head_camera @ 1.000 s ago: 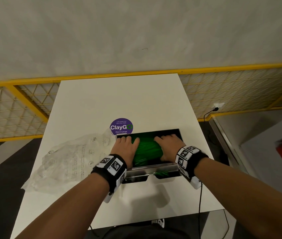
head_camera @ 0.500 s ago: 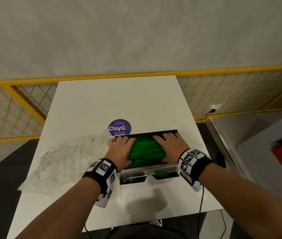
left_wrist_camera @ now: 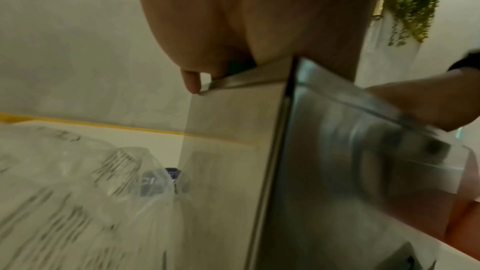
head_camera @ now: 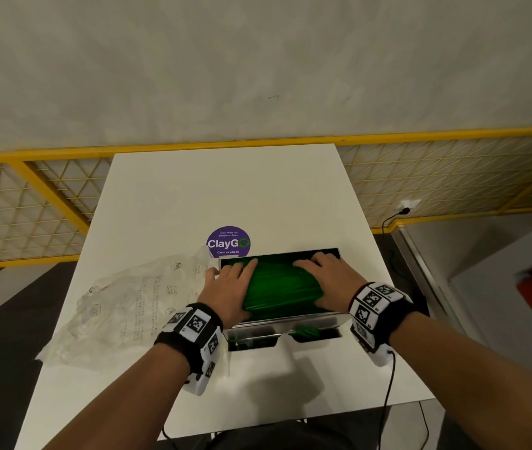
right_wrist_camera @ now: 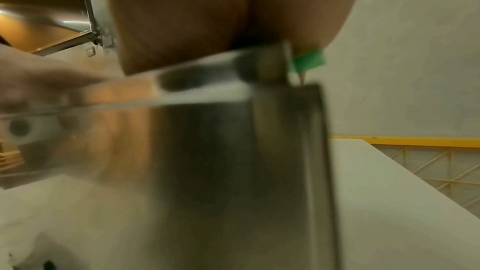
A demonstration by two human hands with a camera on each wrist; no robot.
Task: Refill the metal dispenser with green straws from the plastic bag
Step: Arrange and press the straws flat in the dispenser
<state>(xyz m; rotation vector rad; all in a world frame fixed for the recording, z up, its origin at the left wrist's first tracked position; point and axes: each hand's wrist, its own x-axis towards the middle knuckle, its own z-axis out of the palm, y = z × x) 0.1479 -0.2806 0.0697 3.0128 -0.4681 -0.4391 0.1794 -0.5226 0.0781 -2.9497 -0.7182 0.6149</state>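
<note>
left hand (head_camera: 229, 287): my fingers have slid outward along the green straws (head_camera: 279, 289)
right hand (head_camera: 329, 282): likewise, fingers flatter

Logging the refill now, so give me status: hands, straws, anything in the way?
Left hand and right hand flat on green straws, pressing them into open metal dispenser. Plastic bag lies left, apart. Nothing blocking.

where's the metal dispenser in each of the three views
Head: the shiny metal box dispenser sits low centre on the white table, under both hands.
Left wrist: its mirrored side wall fills the centre and right.
Right wrist: its blurred metal wall fills the centre.
Shared landmark: the green straws, a sliver in the left wrist view, an end in the right.
</note>
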